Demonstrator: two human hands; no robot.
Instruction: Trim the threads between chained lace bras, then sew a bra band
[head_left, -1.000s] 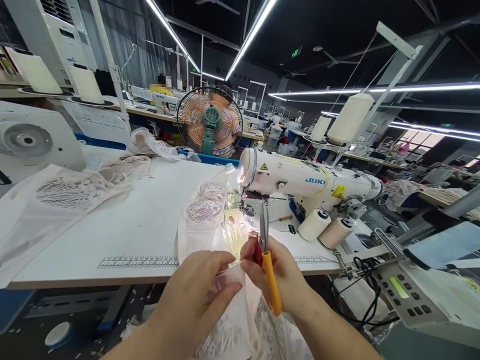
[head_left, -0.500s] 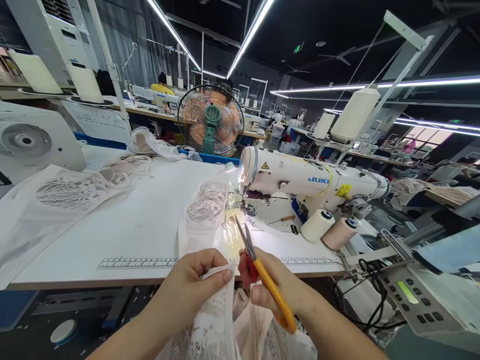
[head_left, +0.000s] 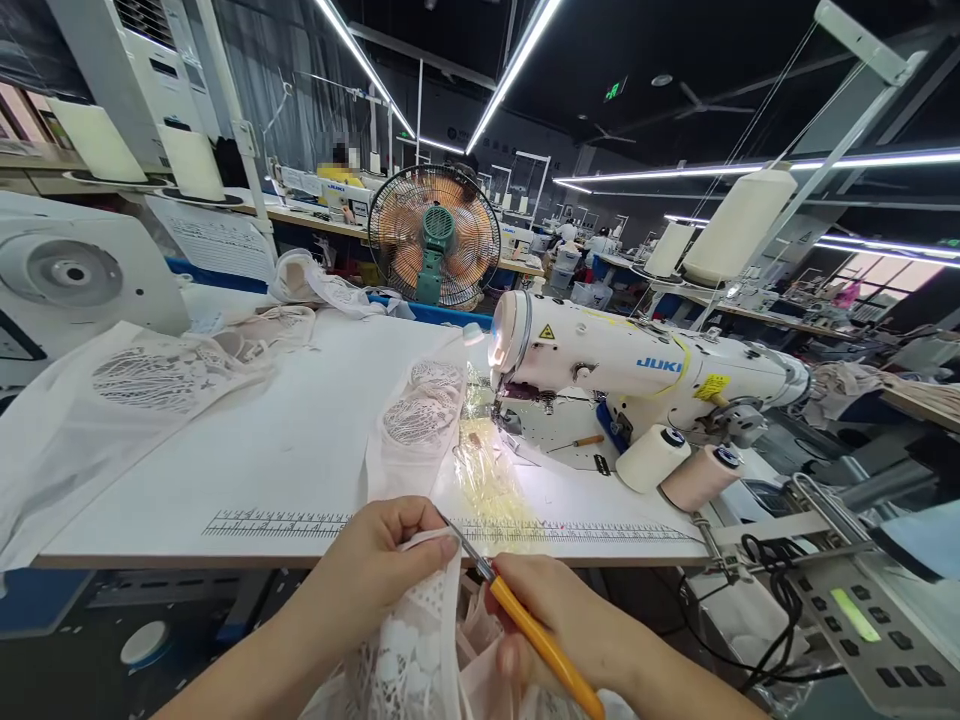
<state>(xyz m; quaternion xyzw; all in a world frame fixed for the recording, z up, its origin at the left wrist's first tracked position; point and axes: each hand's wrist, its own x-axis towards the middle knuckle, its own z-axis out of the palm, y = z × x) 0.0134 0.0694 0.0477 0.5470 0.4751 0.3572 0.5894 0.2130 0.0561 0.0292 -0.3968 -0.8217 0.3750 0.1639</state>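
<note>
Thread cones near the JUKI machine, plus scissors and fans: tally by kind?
Small thread cones beside the machine: 2
Large thread cones on the stand: 2
Scissors, in the right hand: 1
Fans: 1
Total: 6

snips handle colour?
Orange, on the snips held in the right hand; head view.

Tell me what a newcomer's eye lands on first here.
Low in the middle, the left hand pinches white lace fabric while the right hand points orange-handled scissors at it. Behind them on the white table stands a lit JUKI sewing machine, with an orange fan further back.
</note>
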